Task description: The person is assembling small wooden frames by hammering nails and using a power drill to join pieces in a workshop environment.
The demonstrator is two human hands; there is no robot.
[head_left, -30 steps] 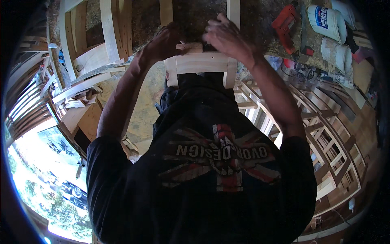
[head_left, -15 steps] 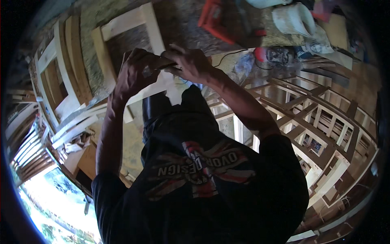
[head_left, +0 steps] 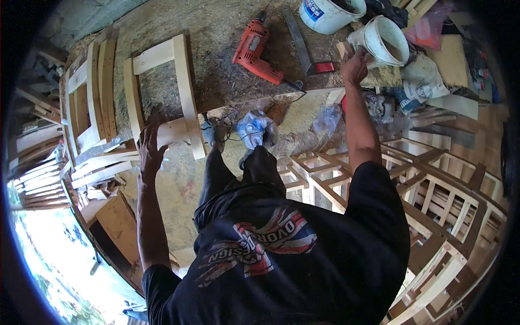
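My left hand (head_left: 150, 145) is at the near left corner of a pale wooden frame (head_left: 187, 89), fingers stretched and thumb apart, with nothing seen in it. It overlaps the frame's near rail; whether it presses on it I cannot tell. The frame lies on the workbench (head_left: 211, 49) and sticks out past the near edge. Far to the right, my right hand (head_left: 355, 67) is at the near side of a white bucket (head_left: 374, 40), its fingers bent inward. A small wooden block (head_left: 342, 50) shows beside these fingers. What the fingers grip is hidden.
A red power drill (head_left: 252, 51) lies on the bench beside a metal square (head_left: 299, 40) with a red end. Another white bucket (head_left: 319, 19) stands behind. More wooden frames (head_left: 97, 92) lie at the left. Slatted wooden frames (head_left: 433, 184) fill the right side. A plastic bag (head_left: 254, 130) is near my feet.
My hands were together over the frame, around a small dark piece; they have parted. The right went right to the bucket, the left down and left. The view has shifted, showing the whole drill.
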